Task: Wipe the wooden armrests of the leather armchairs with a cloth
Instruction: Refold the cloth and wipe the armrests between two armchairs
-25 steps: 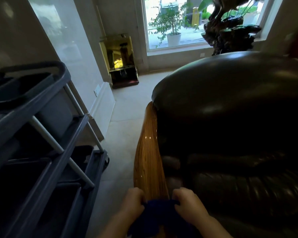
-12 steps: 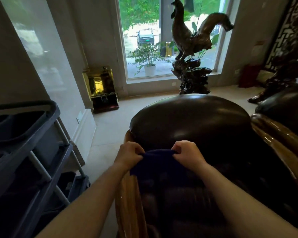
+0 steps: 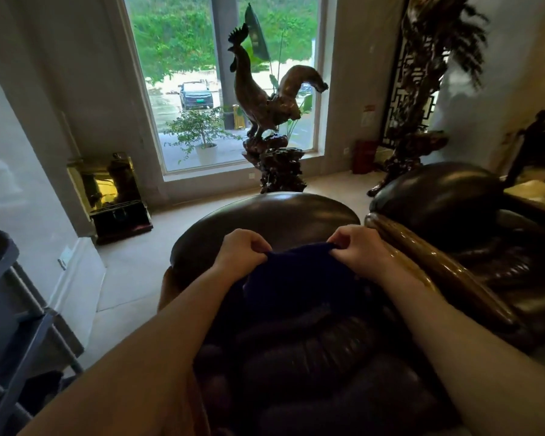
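Observation:
A dark blue cloth [image 3: 299,272] hangs stretched between my two hands above the seat of a dark leather armchair [image 3: 265,215]. My left hand [image 3: 241,251] pinches its left top corner and my right hand [image 3: 357,247] pinches the right one. The glossy wooden armrest [image 3: 438,269] on the right runs between this chair and a second leather armchair [image 3: 444,190]. Only a sliver of the left wooden armrest [image 3: 167,284] shows beside my left forearm, which hides the remainder.
A grey cleaning cart [image 3: 10,325] stands close at the left. On the tiled floor [image 3: 132,272] beyond are a gold-coloured box [image 3: 110,190], a carved rooster statue [image 3: 265,114] before the window [image 3: 221,73], and a dark carved stand [image 3: 416,146] at the right.
My hands have lifted the cloth up from the low front of the left armrest to over the seat and spread it wider. The view has tilted up toward the window.

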{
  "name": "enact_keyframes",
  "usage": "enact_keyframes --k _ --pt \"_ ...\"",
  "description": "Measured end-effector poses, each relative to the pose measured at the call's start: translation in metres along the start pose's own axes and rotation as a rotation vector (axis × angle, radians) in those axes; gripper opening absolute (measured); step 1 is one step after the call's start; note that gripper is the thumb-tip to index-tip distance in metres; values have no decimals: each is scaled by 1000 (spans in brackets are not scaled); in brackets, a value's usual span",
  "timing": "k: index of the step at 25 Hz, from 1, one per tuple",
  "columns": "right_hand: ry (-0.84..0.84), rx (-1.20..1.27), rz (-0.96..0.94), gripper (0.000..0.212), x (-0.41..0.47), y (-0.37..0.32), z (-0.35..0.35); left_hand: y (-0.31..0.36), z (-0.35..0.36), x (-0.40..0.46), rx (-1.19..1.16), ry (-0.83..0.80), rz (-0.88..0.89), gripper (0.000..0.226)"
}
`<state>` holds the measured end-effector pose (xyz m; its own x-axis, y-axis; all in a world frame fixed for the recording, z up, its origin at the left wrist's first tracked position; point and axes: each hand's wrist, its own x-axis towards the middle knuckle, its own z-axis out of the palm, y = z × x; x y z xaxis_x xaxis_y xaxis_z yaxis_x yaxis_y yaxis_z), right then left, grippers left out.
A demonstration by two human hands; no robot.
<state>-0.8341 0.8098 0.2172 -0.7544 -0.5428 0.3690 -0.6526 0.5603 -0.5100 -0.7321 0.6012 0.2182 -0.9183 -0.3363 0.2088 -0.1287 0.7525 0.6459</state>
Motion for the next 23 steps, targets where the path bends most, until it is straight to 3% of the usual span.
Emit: enact_keyframes --k 12,23 --pt "-8 -82 56 10 -22 232 -195 218 202 77 -42 -22 113 18" --pt "-93 -90 55 15 48 415 -244 289 344 196 -61 -22 81 19"
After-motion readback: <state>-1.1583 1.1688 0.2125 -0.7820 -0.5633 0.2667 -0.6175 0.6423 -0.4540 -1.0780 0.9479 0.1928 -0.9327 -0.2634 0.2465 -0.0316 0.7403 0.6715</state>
